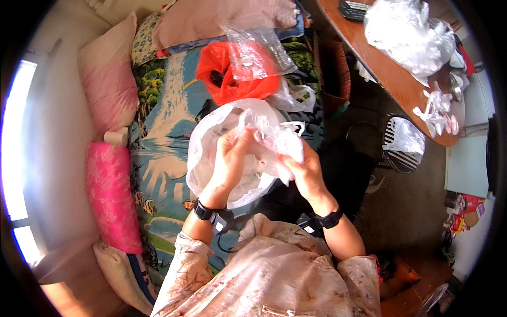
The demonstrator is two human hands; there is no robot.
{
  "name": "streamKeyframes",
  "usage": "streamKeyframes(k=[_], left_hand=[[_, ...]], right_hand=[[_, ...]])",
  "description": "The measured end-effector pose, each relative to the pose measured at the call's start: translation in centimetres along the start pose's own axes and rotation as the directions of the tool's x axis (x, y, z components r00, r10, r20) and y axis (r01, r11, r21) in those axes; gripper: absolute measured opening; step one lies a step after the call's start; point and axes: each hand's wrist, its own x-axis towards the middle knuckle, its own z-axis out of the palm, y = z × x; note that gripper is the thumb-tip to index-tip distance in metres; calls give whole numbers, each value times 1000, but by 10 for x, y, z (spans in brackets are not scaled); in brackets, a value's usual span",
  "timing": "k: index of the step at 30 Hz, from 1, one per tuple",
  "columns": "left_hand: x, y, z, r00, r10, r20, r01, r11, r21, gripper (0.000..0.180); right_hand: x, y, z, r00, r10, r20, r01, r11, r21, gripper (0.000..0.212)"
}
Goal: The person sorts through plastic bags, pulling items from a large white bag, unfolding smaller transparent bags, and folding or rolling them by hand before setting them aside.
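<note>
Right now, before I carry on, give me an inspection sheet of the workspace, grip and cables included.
Surface: bed, printed sheet with waterfall and fish.
Job's things: crumpled white plastic between the hands; big bag, whitish, below them. Whether the two are joined, I can't tell.
Clutter: red bag on the bed, clear bag partly over it.
Grip: left hand and right hand both pinch the white plastic.
Cables: what looks like a thin dark cord by the left wrist.
Surroundings: pillow and pink bolster at left; table with white bundle and striped stool at right.
</note>
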Motion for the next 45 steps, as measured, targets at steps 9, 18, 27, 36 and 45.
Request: streamKeyframes(k=[9,18,27,36,45], left_hand=[[20,3,41,992,94,89,-30,834,-551,14],[24,0,84,930,-136,341,326,733,-597,33],[35,18,74,956,-94,278,241,792,-561,43],[28,24,48,983,-38,181,138,804,-578,34],[-16,46,37,917,238,321,-161,955,-248,50]], right_hand=[[-65,-57,-71,996,-49,-80,42,995,-91,40],[-104,-69,-112,946,-320,-40,314,886,341,53],[-148,-85,-148,934,-282,-219,335,904,264,67],[-130,-38,-146,966,-67,-249,78,996,32,37],[-45,-8,-86,954,-44,296,-156,771,618,74]])
